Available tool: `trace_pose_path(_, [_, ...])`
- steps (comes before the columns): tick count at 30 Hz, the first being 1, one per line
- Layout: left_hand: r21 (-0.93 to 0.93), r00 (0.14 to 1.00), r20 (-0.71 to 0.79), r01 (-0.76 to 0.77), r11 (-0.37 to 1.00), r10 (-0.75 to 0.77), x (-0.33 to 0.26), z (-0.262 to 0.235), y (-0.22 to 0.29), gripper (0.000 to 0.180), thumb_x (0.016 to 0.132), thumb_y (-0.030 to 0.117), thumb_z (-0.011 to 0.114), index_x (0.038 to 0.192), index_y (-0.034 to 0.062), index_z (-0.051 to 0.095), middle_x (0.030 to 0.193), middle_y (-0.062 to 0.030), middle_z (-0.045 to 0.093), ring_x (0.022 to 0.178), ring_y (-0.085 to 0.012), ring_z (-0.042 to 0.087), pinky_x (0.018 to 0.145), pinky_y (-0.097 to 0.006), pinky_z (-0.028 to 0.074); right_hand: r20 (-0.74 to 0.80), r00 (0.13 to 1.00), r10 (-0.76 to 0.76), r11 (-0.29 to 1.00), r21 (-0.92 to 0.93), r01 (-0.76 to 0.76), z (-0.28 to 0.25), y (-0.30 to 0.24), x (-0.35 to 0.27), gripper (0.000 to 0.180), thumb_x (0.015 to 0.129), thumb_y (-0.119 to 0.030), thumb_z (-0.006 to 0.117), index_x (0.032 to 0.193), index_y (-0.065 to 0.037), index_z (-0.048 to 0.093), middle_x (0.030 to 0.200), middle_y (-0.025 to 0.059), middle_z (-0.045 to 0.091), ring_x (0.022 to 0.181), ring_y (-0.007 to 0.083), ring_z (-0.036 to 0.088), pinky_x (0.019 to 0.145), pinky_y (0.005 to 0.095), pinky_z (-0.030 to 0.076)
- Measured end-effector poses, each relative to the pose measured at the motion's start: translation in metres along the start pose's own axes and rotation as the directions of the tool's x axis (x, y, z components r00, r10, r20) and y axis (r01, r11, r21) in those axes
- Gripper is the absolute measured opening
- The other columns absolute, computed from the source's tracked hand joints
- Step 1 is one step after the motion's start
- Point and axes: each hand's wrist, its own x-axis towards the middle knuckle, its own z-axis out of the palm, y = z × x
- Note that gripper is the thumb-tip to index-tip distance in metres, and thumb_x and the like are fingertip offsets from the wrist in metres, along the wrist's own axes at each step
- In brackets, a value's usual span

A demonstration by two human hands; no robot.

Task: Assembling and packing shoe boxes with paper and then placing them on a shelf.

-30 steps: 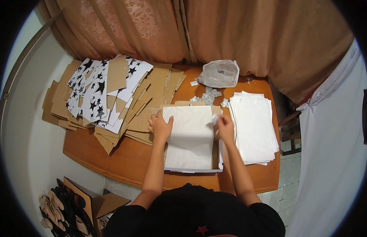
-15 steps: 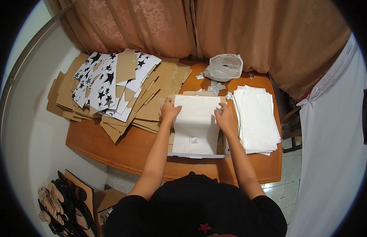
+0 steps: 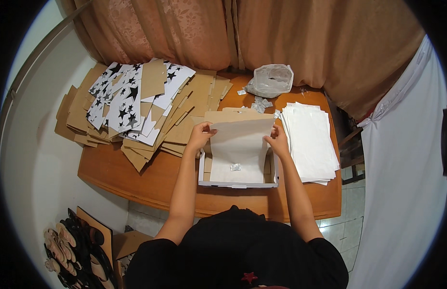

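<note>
In front of me on the table stands an open cardboard box, white outside and brown inside. A white paper sheet lines its bottom and rises up before the raised brown lid. My left hand pinches the sheet's left edge near the top, thumb in front. At the right edge, my right hand pinches it too; some of its fingers are hidden behind the sheet. On the lower part of the sheet, inside the box, lies a small silvery-white packet.
Flat cardboard pieces, some printed with black stars, are heaped at left. A stack of white paper sheets lies at right. Behind the box are a clear plastic bag and loose small packets. Shoes sit below left.
The sheet's upper part has come forward from the lid and now stands more upright, both hands at its edges. The lid's inside shows more above it.
</note>
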Motion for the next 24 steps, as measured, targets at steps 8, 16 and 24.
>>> trace_pose_path(8, [0.431, 0.991, -0.089, -0.054, 0.901, 0.103, -0.021, -0.002, 0.008, 0.012, 0.071, -0.005, 0.063, 0.081, 0.0017, 0.064, 0.071, -0.0061, 0.060, 0.068, -0.0139, 0.056, 0.064, -0.024, 0.044, 0.036, 0.998, 0.058, 0.998, -0.032, -0.057, -0.014, -0.040, -0.019, 0.012, 0.069, -0.007, 0.069, 0.081, -0.005, 0.068, 0.073, 0.0082, 0.066, 0.074, 0.0216, 0.061, 0.066, 0.0310, 0.047])
trace_pose_path(16, [0.408, 0.926, -0.034, -0.330, 0.851, 0.375, -0.046, 0.007, -0.001, 0.020, 0.067, -0.010, 0.055, 0.077, 0.0022, 0.066, 0.075, -0.0073, 0.063, 0.070, -0.0185, 0.057, 0.064, -0.026, 0.045, -0.147, 0.912, -0.382, 0.924, -0.033, 0.382, -0.017, -0.020, -0.040, 0.012, 0.062, 0.009, 0.064, 0.067, -0.002, 0.065, 0.071, 0.0072, 0.063, 0.074, 0.0200, 0.058, 0.067, 0.0290, 0.046])
trace_pose_path(24, [0.368, 0.950, 0.034, -0.302, 0.879, 0.312, -0.073, 0.003, 0.017, 0.027, 0.071, -0.008, 0.051, 0.091, 0.0041, 0.064, 0.102, -0.0084, 0.060, 0.089, -0.0219, 0.056, 0.074, -0.027, 0.046, -0.088, 0.856, -0.509, 0.860, -0.096, 0.502, -0.016, -0.030, -0.064, 0.016, 0.059, 0.011, 0.063, 0.065, -0.004, 0.061, 0.077, 0.0068, 0.060, 0.074, 0.0235, 0.059, 0.062, 0.0329, 0.046])
